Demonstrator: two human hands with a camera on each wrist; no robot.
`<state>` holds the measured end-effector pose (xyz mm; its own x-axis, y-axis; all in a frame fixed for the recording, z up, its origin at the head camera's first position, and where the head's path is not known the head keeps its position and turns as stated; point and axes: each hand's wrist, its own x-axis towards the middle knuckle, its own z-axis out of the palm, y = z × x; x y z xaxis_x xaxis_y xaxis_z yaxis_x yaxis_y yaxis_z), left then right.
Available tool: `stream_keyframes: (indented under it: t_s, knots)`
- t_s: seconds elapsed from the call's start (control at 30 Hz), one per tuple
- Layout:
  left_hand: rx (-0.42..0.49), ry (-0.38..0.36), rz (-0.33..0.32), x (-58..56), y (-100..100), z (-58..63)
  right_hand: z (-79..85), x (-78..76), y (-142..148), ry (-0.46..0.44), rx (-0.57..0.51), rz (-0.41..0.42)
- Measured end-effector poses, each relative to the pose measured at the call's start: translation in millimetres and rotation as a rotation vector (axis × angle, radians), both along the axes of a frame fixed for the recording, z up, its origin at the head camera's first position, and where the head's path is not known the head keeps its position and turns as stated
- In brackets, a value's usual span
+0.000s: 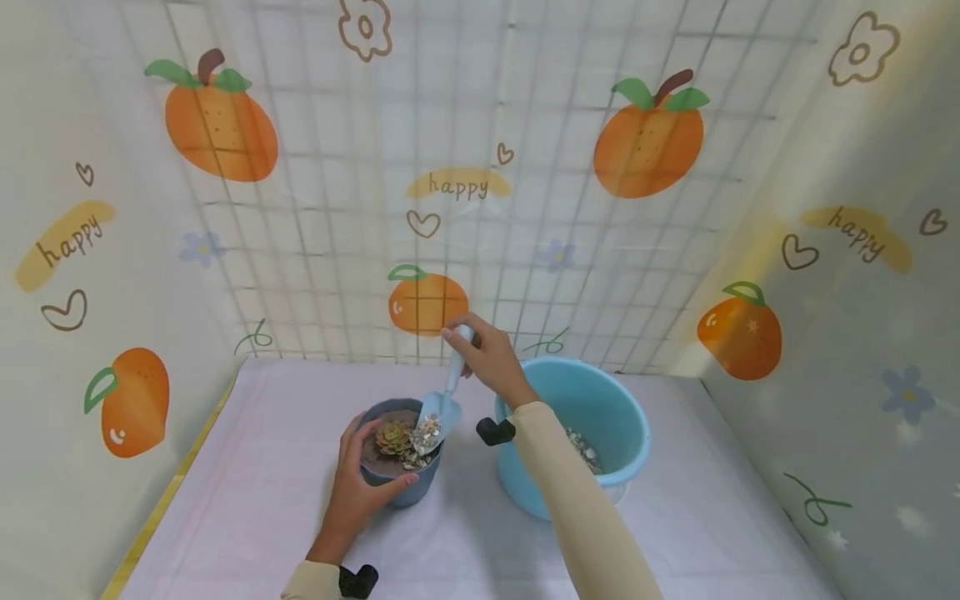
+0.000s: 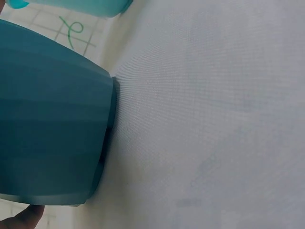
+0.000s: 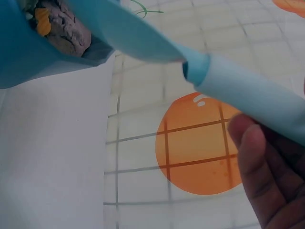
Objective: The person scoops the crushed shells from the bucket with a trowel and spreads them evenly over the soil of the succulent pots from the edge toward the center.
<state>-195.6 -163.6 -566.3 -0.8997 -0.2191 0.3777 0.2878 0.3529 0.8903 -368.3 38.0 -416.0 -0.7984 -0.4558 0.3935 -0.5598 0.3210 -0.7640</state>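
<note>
In the head view, a blue-grey flowerpot [image 1: 412,493] stands on the table, holding grey-brown soil and a green rosette succulent [image 1: 393,437]. My left hand [image 1: 356,493] grips the pot from the left, thumb at the near side and fingers round the far rim. With my right hand [image 1: 491,357] I hold a light blue trowel [image 1: 454,372] by its handle. Its blade tilts down over the pot's right side, bearing small pale pebbles [image 1: 427,432]. More pebbles lie on the soil beside the succulent. The left wrist view shows mostly the pot's faceted outer wall [image 2: 52,119].
Right of the pot, a light blue bucket [image 1: 517,486] with pebbles [image 1: 583,450] at its bottom stands beneath my right forearm. A white cloth [image 1: 277,417] covers the table. Fabric walls with printed oranges [image 1: 648,150] enclose the back and both sides, with a wire grid behind the rear one.
</note>
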Motion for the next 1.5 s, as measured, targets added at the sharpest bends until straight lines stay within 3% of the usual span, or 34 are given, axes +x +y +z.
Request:
stream_keyframes:
  t_s: [0.27, 0.7, 1.27, 1.5]
  knots:
    - [0.006, 0.017, 0.029, -0.3, 6, -2.0, 1.1, -0.4, 0, 0.005, -0.003, -0.007]
    - [-0.052, 0.007, 0.151, 1.5, 18, -1.0, -1.7, -3.8, -2, 0.047, -0.035, -0.009]
    - [-0.079, 0.024, 0.226, 3.5, 29, 3.6, 2.0, -0.7, 0, 0.05, -0.057, 0.001]
    - [-0.092, -0.015, 0.26, 4.5, 34, 4.3, 1.8, 0.3, -1, 0.042, -0.077, 0.008]
